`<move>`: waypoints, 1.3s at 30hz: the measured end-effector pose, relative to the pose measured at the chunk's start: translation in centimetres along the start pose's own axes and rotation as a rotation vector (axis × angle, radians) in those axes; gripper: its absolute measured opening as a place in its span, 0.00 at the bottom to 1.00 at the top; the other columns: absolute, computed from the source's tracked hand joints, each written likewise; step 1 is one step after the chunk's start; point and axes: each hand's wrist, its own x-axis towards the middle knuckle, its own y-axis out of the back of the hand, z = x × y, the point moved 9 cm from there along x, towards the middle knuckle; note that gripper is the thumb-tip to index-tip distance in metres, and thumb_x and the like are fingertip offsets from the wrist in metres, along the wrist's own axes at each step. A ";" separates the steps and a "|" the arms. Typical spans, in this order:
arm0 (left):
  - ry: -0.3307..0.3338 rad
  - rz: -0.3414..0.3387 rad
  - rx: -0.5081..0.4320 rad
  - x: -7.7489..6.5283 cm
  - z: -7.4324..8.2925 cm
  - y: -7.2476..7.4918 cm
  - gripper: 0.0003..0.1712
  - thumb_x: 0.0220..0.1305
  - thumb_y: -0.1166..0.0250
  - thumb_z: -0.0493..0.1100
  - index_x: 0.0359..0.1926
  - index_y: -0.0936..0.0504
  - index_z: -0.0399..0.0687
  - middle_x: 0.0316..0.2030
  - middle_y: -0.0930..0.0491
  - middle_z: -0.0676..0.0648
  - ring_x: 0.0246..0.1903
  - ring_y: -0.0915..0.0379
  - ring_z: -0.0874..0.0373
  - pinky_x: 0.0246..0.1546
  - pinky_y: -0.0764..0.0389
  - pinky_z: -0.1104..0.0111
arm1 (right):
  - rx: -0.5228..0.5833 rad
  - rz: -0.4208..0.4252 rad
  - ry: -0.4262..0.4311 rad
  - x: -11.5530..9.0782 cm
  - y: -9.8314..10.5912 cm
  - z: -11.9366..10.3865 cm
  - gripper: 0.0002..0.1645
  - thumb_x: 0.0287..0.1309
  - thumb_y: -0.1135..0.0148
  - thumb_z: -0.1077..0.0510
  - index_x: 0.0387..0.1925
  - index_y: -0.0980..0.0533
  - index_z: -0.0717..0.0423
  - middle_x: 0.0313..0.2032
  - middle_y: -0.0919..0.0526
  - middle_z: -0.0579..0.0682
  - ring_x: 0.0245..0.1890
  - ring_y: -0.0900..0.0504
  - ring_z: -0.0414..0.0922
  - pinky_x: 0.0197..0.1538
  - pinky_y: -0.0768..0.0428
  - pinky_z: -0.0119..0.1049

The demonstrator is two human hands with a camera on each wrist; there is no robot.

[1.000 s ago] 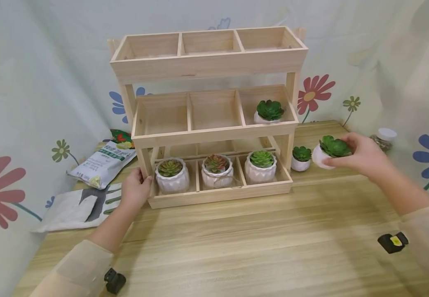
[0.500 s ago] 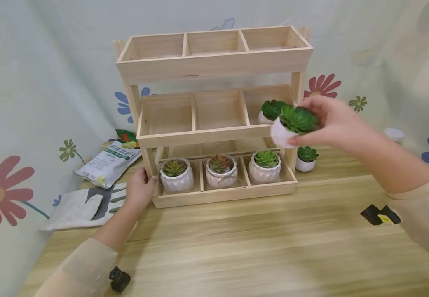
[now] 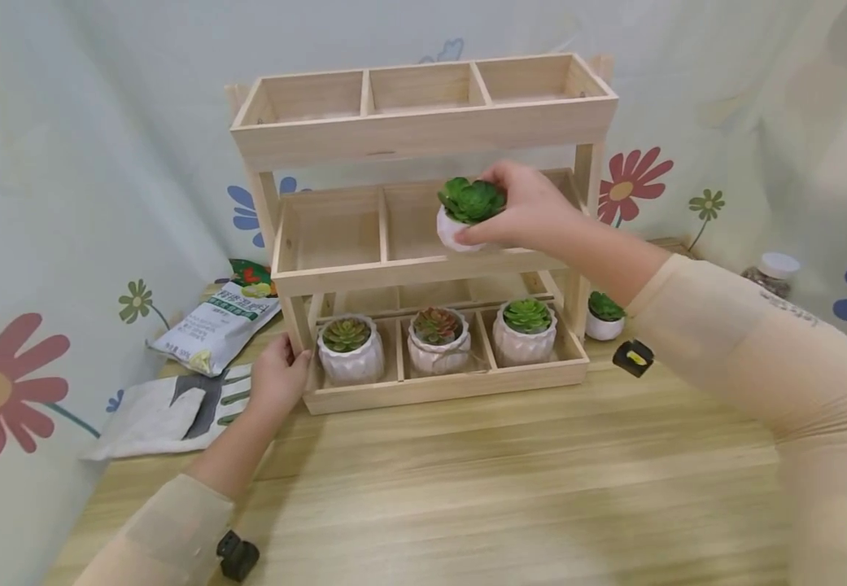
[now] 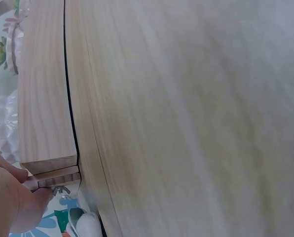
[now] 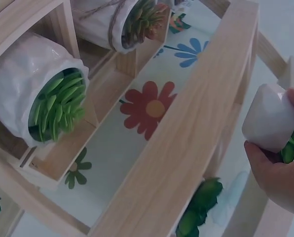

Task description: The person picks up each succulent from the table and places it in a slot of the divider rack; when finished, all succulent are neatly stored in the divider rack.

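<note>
My right hand point(image 3: 533, 207) grips a small potted succulent point(image 3: 470, 201) with green leaves and a white pot, in front of the middle tier's centre compartment. In the right wrist view its white pot point(image 5: 270, 118) is tilted between thumb and fingers. The three-tier wooden shelf point(image 3: 423, 126) stands on the table. My left hand point(image 3: 277, 378) holds the shelf's lower left end; the left wrist view shows thumb and fingers pinching its wooden edge point(image 4: 58, 180). Behind the right hand, another succulent point(image 5: 199, 210) in the middle tier's right compartment is hidden from the head view.
The bottom tier bears three white pots with succulents, left point(image 3: 350, 350), centre point(image 3: 438, 340) and right point(image 3: 524, 331). A small potted succulent point(image 3: 604, 316) and a lidded jar point(image 3: 773, 275) stand at the right. A white bag point(image 3: 218, 321) and a glove point(image 3: 174, 407) lie at the left.
My right hand has carried the succulent from the table's right side, up and left past the right compartment, to the middle tier's centre. The left hand stays on the shelf.
</note>
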 end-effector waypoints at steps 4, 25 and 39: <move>0.007 0.004 0.011 0.0 0.0 -0.1 0.23 0.67 0.45 0.35 0.60 0.34 0.29 0.55 0.28 0.30 0.55 0.31 0.41 0.55 0.27 0.56 | -0.040 -0.024 -0.017 1.7 -1.6 0.1 0.43 0.37 0.22 0.50 0.55 0.32 0.60 0.48 0.25 0.53 0.47 0.27 0.46 0.52 0.26 0.39; -0.010 0.011 0.015 0.0 0.0 0.1 0.23 0.66 0.45 0.34 0.59 0.34 0.27 0.53 0.28 0.29 0.54 0.31 0.39 0.55 0.28 0.54 | -0.252 -0.079 -0.062 4.4 -5.6 0.7 0.50 0.44 0.29 0.43 0.63 0.41 0.60 0.57 0.30 0.54 0.56 0.31 0.50 0.56 0.28 0.41; 0.016 0.011 -0.017 -0.2 0.1 0.1 0.24 0.66 0.45 0.34 0.60 0.35 0.26 0.55 0.29 0.29 0.56 0.32 0.40 0.56 0.28 0.56 | -0.263 -0.116 -0.109 3.3 -6.8 0.5 0.43 0.51 0.35 0.45 0.57 0.43 0.66 0.51 0.32 0.60 0.48 0.29 0.52 0.48 0.25 0.44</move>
